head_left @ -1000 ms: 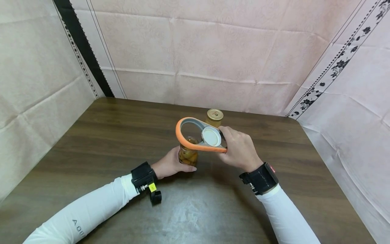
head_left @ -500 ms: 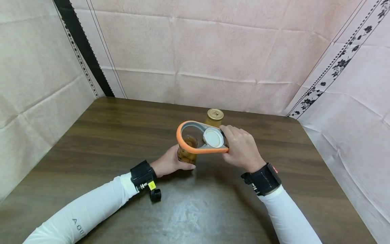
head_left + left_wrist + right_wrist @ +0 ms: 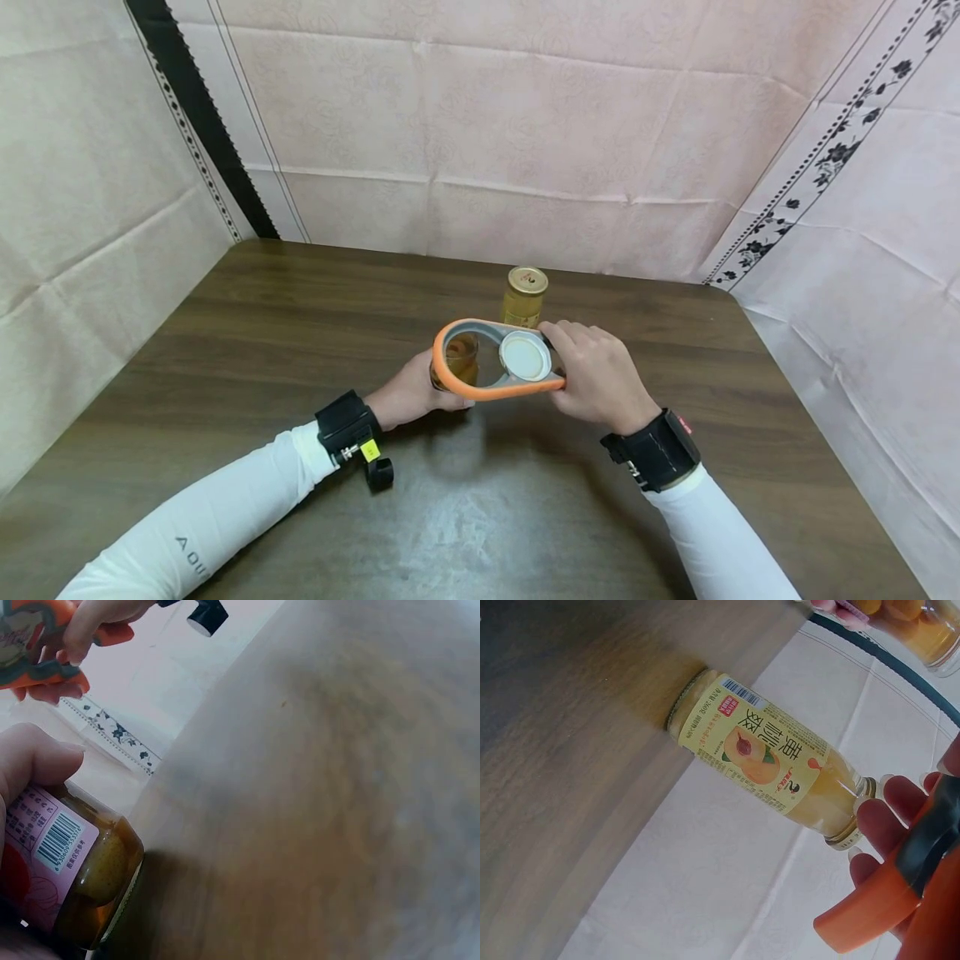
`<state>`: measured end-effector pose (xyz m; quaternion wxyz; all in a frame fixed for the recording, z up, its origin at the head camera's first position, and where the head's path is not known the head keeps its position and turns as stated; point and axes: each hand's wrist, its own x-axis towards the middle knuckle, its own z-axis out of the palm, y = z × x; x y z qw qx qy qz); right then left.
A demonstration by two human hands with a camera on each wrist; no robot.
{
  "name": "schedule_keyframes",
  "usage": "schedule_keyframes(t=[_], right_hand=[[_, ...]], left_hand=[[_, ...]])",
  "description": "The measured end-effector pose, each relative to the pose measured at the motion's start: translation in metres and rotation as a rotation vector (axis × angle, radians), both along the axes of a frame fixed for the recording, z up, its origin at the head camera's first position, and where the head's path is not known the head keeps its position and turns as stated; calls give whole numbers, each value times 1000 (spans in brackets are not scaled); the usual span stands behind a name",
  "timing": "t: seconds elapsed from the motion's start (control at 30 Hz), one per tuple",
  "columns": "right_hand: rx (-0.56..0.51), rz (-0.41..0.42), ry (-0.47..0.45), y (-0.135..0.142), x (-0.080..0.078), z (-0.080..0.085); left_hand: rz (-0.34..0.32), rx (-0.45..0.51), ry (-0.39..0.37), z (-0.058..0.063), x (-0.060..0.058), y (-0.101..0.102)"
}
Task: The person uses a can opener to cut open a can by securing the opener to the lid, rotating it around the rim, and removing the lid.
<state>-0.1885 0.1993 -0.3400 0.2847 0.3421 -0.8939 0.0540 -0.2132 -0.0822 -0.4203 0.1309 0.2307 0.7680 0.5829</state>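
Head view shows a brown tabletop (image 3: pixel 262 358) with rounded back corners, its back edge running along a pale, creased cloth wall (image 3: pixel 525 125). Wide wood lies between the two arms and out to both sides, so there is lots of room to move. At the back, the room is smaller: a peach juice bottle (image 3: pixel 522 304) stands upright near that edge, just past the busy hands. The left hand (image 3: pixel 405 396) is curled around a glass jar (image 3: pixel 101 881), well in from all the edges, and its grip is only as wide as the jar. The jar is smooth, shiny and see-through, with round fruit in brown-gold juice and a pink paper label. The right hand (image 3: pixel 596 375) is bent close around the handle end of a jar opener (image 3: pixel 487 393). This opener is a big orange loop with wavy grey lining, and a flat, round white disc (image 3: pixel 526 356) sits inside it. From the head, the loop's far end covers part of the jar, but the left wrist view shows a gap between them. The bottle is clear glass, narrow at the neck, with yellow juice and a peach picture. Black straps (image 3: pixel 348 425) wrap both wrists over stretchy white sleeves (image 3: pixel 217 508).
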Motion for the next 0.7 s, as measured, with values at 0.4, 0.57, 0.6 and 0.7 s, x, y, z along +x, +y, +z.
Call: schedule_keyframes(t=[0.4, 0.57, 0.6, 0.7], right_hand=[[23, 22, 12, -1, 5, -1], [30, 30, 3, -3, 7, 0], [32, 32, 2, -4, 7, 0], [35, 39, -3, -5, 7, -1]], left_hand=[[51, -20, -32, 0, -7, -8], [82, -35, -23, 0, -10, -11], [84, -32, -21, 0, -11, -11], [90, -28, -23, 1, -13, -13]])
